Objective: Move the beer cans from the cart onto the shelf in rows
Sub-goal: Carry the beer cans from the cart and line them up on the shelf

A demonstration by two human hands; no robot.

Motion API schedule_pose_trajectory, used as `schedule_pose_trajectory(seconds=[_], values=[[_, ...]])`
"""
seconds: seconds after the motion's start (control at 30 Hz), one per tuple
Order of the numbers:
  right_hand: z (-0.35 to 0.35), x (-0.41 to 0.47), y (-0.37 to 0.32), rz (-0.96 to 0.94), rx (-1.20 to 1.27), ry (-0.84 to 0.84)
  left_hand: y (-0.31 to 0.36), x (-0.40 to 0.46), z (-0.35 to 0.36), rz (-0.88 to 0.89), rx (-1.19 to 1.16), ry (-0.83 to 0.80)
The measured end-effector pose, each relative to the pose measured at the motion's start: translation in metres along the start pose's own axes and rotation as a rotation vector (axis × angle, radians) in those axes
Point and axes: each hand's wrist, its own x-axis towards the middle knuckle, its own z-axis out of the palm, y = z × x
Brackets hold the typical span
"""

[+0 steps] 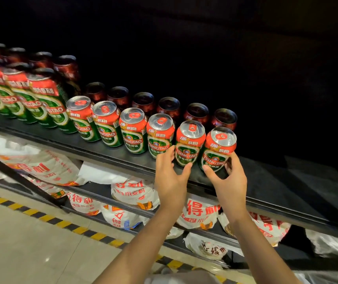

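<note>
Green and red beer cans stand in two rows on the dark shelf point(106, 154). My right hand point(228, 181) grips the lower part of the last front-row can point(218, 148), thumb on its left side and fingers on its right. My left hand point(170, 177) is spread at the base of the can next to it point(189, 142); its fingers brush the can's left side and its thumb lies in front. Both cans stand upright on the shelf. Taller cans point(47, 103) fill the shelf's left end. No cart is in view.
To the right of the last can, the shelf surface point(286, 181) runs on bare into shadow. White flour bags point(135, 191) lie on the lower shelves. A yellow-and-black striped strip point(61, 222) marks the tiled floor along the shelf foot.
</note>
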Motion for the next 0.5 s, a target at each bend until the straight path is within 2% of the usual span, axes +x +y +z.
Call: schedule_pose_trajectory(seconds=[0.07, 0.13, 0.23, 0.33, 0.5], values=[[-0.004, -0.007, -0.003, -0.026, -0.017, 0.057, 0.003, -0.001, -0.010, -0.049, -0.005, -0.091], [-0.008, -0.020, -0.011, -0.140, -0.034, 0.133, 0.006, -0.003, -0.028, -0.096, 0.028, -0.189], [-0.006, -0.041, -0.027, -0.357, -0.158, 0.098, 0.007, -0.013, -0.070, -0.100, 0.149, -0.247], [0.006, -0.051, -0.036, -0.485, -0.247, 0.012, 0.002, -0.031, -0.122, -0.101, 0.265, -0.193], [0.028, -0.063, -0.044, -0.567, -0.337, -0.095, -0.011, -0.079, -0.208, -0.173, 0.363, 0.082]])
